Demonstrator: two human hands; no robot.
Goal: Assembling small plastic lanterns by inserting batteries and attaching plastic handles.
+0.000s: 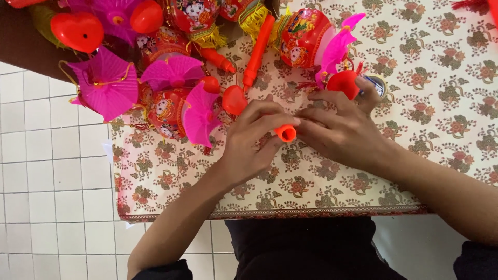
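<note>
While your left hand (249, 142) pinches the open end of the orange plastic tube (285, 133) between thumb and fingertips, your right hand (337, 132) closes around the rest of it from the other side, so both hands are grasping the same piece just above the floral tablecloth (441, 103). Judging by its look, the tube is light, hollow and stiff, with a smooth moulded skin that could slip, so hold it by the rim and barrel rather than squeezing hard enough to crack it. Most of its length is hidden under your right fingers, and you cannot tell how long it is or whether anything is fitted to its far end. Just beyond your right hand a red plastic cup piece (343, 83) and a pink paper fan (337, 49) lean against a red toy lantern (303, 36); a small round object behind your thumb is too covered to name. Further left lies a heap of pink fans (106, 83), red heart pieces (78, 30) and a long orange handle (258, 49), partly cut off at the top edge.
</note>
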